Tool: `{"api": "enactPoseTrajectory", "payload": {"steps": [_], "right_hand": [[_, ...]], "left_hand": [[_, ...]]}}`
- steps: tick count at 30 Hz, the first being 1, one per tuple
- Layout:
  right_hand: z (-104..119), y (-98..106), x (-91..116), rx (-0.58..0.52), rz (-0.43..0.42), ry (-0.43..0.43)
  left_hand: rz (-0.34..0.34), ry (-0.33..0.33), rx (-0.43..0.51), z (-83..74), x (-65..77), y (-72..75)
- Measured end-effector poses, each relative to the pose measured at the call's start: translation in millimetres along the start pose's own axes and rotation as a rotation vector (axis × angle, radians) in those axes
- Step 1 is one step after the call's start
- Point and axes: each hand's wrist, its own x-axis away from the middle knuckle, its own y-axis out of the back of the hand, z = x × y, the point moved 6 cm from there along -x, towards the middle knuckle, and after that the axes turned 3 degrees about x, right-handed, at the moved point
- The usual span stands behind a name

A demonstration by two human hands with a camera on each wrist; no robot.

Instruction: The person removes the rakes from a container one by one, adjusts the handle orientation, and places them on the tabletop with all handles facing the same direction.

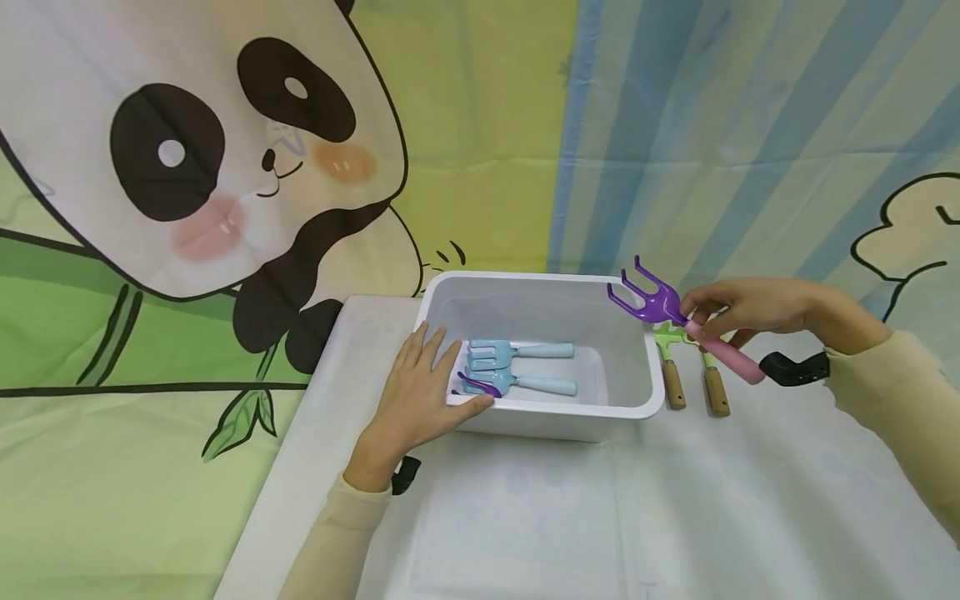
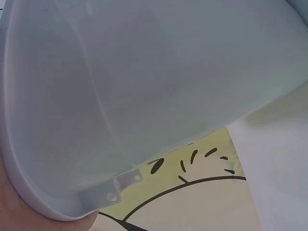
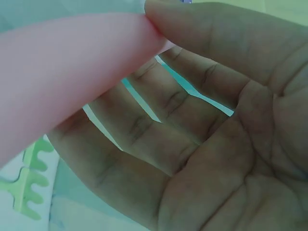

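My right hand (image 1: 723, 308) pinches the pink handle of a small hand rake (image 1: 656, 304) between thumb and fingers, its purple prongs pointing left over the right rim of a white bin (image 1: 630, 411). The same pink handle (image 3: 72, 77) crosses the right wrist view above the fingers. My left hand (image 1: 423, 387) rests on the bin's left end, fingers straight and spread, thumb along the front rim. Two light blue hand forks, an upper one (image 1: 543, 351) and a lower one (image 1: 547, 384), lie inside. Purple prongs (image 1: 483, 386) show beside my left thumb; the rest of that piece is hidden.
Two green-headed garden tools with wooden handles, one on the left (image 1: 674, 385) and one on the right (image 1: 716, 392), lie just right of the bin on a white-covered table (image 1: 517, 517). A printed panda curtain (image 1: 480, 150) hangs close behind.
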Motion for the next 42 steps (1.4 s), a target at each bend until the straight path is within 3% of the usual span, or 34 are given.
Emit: {"api": "enactPoseTrajectory", "payload": {"steps": [27, 42], "right_hand": [[-92.1, 7.2, 25.9, -0.170, -0.019, -0.030], [-141.7, 3.6, 27.7, -0.280, -0.156, -0.068]], "left_hand": [[0.005, 0.001, -0.012, 1.6, -0.1, -2.4], [0.000, 0.003, -0.014, 0.6, 0.1, -2.0]]}}
